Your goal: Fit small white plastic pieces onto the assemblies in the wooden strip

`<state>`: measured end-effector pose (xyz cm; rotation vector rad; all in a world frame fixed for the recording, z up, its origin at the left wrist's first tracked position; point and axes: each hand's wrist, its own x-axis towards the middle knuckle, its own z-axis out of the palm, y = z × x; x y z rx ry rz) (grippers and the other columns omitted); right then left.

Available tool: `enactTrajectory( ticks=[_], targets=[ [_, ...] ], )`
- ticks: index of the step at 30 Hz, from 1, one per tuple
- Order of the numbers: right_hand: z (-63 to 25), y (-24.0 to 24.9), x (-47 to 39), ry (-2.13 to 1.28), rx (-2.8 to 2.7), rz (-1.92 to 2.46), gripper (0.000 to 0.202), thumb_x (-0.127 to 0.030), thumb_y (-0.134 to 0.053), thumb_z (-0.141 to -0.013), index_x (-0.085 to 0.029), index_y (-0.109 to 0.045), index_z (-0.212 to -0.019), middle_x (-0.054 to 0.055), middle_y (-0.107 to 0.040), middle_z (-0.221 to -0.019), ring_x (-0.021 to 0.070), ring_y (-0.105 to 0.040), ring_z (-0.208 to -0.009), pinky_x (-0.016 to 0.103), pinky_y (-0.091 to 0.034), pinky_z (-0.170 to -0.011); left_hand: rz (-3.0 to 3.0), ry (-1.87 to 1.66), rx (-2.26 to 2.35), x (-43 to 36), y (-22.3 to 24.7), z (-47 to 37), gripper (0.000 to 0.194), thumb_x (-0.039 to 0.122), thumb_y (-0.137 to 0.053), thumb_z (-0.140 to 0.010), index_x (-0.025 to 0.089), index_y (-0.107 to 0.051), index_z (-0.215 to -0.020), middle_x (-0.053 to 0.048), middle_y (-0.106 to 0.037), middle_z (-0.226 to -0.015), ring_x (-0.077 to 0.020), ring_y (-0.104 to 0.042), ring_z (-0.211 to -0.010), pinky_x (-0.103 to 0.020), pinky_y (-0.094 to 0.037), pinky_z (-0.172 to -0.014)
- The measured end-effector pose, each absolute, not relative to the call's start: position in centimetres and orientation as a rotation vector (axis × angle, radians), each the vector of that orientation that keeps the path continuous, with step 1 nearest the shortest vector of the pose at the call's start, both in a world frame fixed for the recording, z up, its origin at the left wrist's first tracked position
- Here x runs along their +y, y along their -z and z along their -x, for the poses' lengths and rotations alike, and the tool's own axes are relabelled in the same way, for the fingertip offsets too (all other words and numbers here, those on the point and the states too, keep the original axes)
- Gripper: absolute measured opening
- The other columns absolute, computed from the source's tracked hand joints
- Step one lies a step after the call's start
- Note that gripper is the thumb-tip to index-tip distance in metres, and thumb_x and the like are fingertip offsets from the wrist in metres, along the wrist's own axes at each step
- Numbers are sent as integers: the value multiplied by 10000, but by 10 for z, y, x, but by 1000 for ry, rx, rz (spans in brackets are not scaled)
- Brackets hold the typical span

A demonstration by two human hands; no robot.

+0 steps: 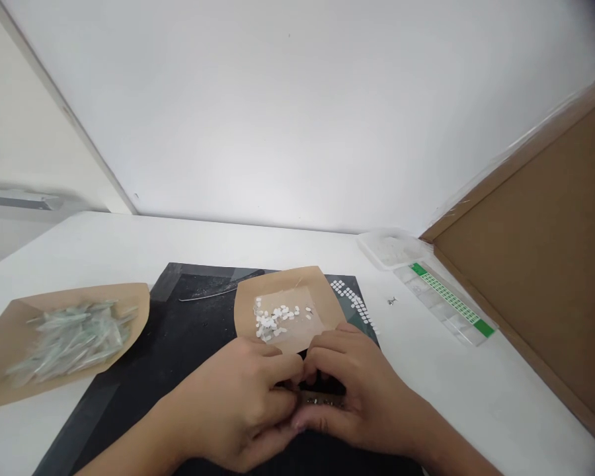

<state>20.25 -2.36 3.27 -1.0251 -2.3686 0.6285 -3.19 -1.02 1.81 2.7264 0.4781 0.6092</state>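
My left hand [248, 400] and my right hand [357, 390] meet over the black mat [193, 344], fingers curled and the fingertips pressed close together. Whatever they pinch is hidden behind the fingers. Between my right thumb and forefinger, small shiny metal bits [322, 400] show on a brownish surface below. Just beyond the hands lies a brown paper tray [327, 291] with a translucent sheet and many small white oval pieces [272, 322]. A patch of white oval stickers [352, 301] lies at the mat's right edge, past my right hand.
At the left stands a brown paper tray [4, 317] heaped with thin clear-and-greenish plastic pieces [79, 337]. A thin tweezers-like tool [205, 295] lies on the mat. To the right are a clear compartment case [446, 304] with a green label, small metal pieces [392, 301] and a cardboard panel [535, 251].
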Motion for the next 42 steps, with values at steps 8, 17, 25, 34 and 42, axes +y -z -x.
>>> enactTrajectory(
  ticks=[8,17,25,34,42],
  targets=[
    [-221,-35,-12,-357,-2127,1020,89,-320,-709,-983,-233,-694,-968,-32,-708,-748,148,-644,-670,327,-443,-716,-2758,-598,501,-13,-13,25,215,311,-677,-1003,177,-658,-835,2,-684,-865,-162,-605,-721,-333,-431,-592],
    [-228,-32,-8,-227,-1917,1103,79,-265,-610,-972,-234,-675,-938,-29,-658,-635,165,-603,-585,320,-465,-621,-2837,-573,526,-17,-15,20,240,212,-623,-1039,177,-621,-801,3,-640,-756,-167,-542,-673,-351,-338,-550],
    [-227,-27,-5,-216,-1988,1074,68,-254,-619,-949,-220,-675,-931,-26,-652,-667,153,-589,-596,331,-440,-652,-2770,-586,586,-19,-14,21,175,225,-642,-1019,184,-665,-851,5,-642,-746,-166,-562,-667,-335,-405,-570],
    [-232,-23,-5,-241,-2063,1076,153,-269,-559,-960,-209,-663,-1054,-10,-653,-756,175,-616,-708,351,-437,-720,-2701,-682,595,-16,-12,21,172,261,-748,-935,187,-665,-804,-7,-666,-762,-202,-495,-744,-325,-366,-604],
    [-233,-17,-3,-236,-2081,1096,153,-305,-562,-982,-224,-640,-1084,-10,-675,-809,183,-634,-743,358,-449,-758,-2734,-653,565,-11,-13,25,231,331,-765,-945,189,-662,-794,9,-694,-814,-191,-521,-767,-322,-381,-625]
  ],
)
